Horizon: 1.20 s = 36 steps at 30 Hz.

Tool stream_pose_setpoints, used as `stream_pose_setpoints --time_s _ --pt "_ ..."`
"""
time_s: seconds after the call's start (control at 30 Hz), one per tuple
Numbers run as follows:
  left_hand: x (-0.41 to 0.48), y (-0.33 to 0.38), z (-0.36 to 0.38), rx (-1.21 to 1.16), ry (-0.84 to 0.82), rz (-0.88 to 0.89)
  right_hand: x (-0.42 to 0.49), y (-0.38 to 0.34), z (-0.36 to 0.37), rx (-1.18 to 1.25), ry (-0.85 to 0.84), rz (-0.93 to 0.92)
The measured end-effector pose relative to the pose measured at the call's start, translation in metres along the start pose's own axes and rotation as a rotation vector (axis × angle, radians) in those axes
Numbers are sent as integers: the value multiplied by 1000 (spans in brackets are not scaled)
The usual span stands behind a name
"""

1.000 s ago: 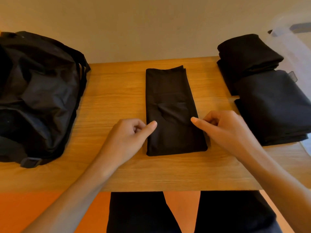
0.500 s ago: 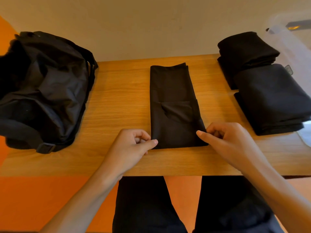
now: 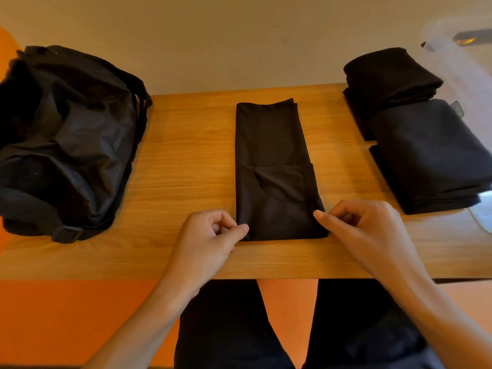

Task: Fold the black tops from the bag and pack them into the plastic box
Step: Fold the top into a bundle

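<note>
A black top lies folded into a long narrow strip in the middle of the wooden table, running away from me. My left hand has its fingers curled and pinches the strip's near left corner under the thumb. On the other side, my right hand pinches the near right corner the same way. The black bag sits slumped at the table's left end. A translucent plastic box shows at the far right, partly out of frame.
Two piles of folded black tops lie on the right, one at the back and a larger one nearer. The table's front edge runs just below my hands, with my lap beneath it. A wall closes off the back.
Both hands have slid down the strip's sides from its middle to its near corners. The view has shifted a little, showing more of the bag.
</note>
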State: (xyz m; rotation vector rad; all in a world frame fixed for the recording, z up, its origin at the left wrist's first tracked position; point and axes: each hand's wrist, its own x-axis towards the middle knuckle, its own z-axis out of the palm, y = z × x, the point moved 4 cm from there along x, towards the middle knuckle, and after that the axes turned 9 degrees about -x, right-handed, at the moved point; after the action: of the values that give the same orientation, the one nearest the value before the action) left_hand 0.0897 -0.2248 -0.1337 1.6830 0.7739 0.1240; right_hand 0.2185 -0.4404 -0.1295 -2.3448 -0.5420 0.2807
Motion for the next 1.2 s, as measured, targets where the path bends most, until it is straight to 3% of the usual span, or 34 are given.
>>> stream_pose_setpoints --time_s 0.13,0.23,0.33,0.43,0.57,0.67,0.8,0.9,1.03,1.2 --pt "2 0 -1 70 8 7 1 0 1 -32 -18 8" --pt "0 5 -3 214 69 118 4 -1 2 -116 3 17" --pt "-6 25 -4 481 243 511 8 -10 -2 -355 214 -77" --pt "1 40 15 653 150 787 18 -33 8 -499 237 -290" --pt "29 28 38 925 -178 661 39 -39 36 -693 -141 -400" --pt "41 11 33 978 -252 536 45 -27 38 -767 -291 -328" --pt "52 20 19 760 -262 452 56 -34 26 -711 -279 -253" --pt "90 44 11 552 -116 516 95 -50 15 -624 -11 -236" --pt "165 69 8 549 110 476 172 -56 14 -430 186 -71" --pt "225 93 7 479 26 311 238 -47 24 -278 -54 193"
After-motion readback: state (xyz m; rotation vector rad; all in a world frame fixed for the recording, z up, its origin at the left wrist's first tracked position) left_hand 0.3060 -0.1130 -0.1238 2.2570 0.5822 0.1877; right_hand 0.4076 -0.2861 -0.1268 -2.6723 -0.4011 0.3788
